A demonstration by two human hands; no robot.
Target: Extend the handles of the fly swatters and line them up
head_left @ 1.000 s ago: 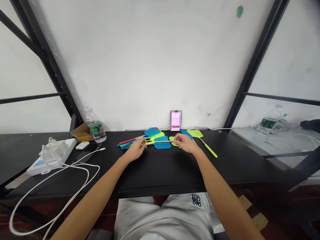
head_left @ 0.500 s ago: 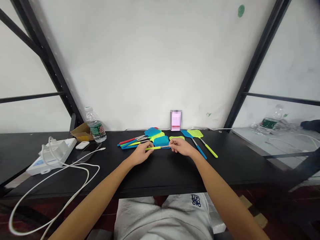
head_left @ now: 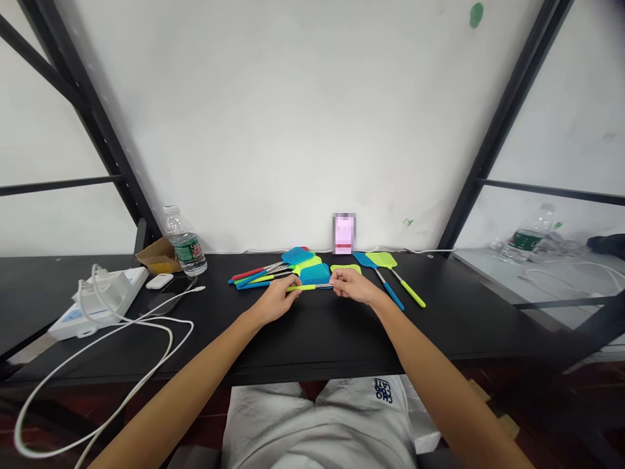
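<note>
Between my hands a yellow-green fly swatter (head_left: 306,287) lies level, just above or on the black table. My left hand (head_left: 277,299) is closed around its handle. The fingertips of my right hand (head_left: 352,285) pinch its metal rod. A yellow-green mesh head (head_left: 345,268) shows behind my right hand; I cannot tell whether it belongs to this swatter. Behind my left hand is a pile of blue, green and red fly swatters (head_left: 263,277), heads to the right. To the right of my right hand lie a blue fly swatter (head_left: 385,281) and a green fly swatter (head_left: 401,279), side by side.
A phone with a blurred screen (head_left: 344,233) stands against the wall. At left are a water bottle (head_left: 188,244), a cardboard box (head_left: 159,257), a white case (head_left: 159,281), a dark phone (head_left: 173,293), a power strip (head_left: 100,303) and looping white cables (head_left: 168,352).
My left hand and the yellow-green handle have shifted slightly right, so less metal rod shows between my hands. The other swatters lie as before.
</note>
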